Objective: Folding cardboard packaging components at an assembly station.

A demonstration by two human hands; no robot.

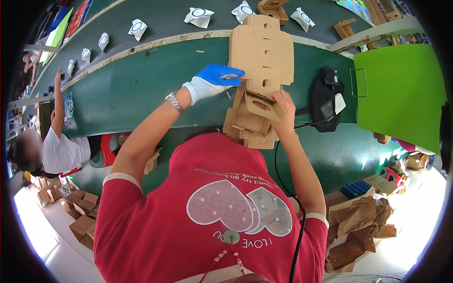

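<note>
A stack of flat brown cardboard blanks (285,59) with round holes and slots lies on the green bench in front of me. At its near end, close to my body, is a partly folded cardboard box (240,115), its flap with an oval cutout standing up. My bare right hand (283,111) grips the box's right side by that flap, fingers bent over the edge. My left hand (214,80), in a white glove with a blue palm coating, reaches over the stack's left edge. Its fingers are stretched out and slightly apart, holding nothing. Whether its fingertips touch the cardboard I cannot tell.
Beyond the bench runs a dark conveyor (165,23) with several white packets (199,17) and small open boxes (273,9). A black device (329,75) on a dark bag sits right, beside a bright green panel (401,94). A black cable crosses my right side. Another person (66,151) sits left.
</note>
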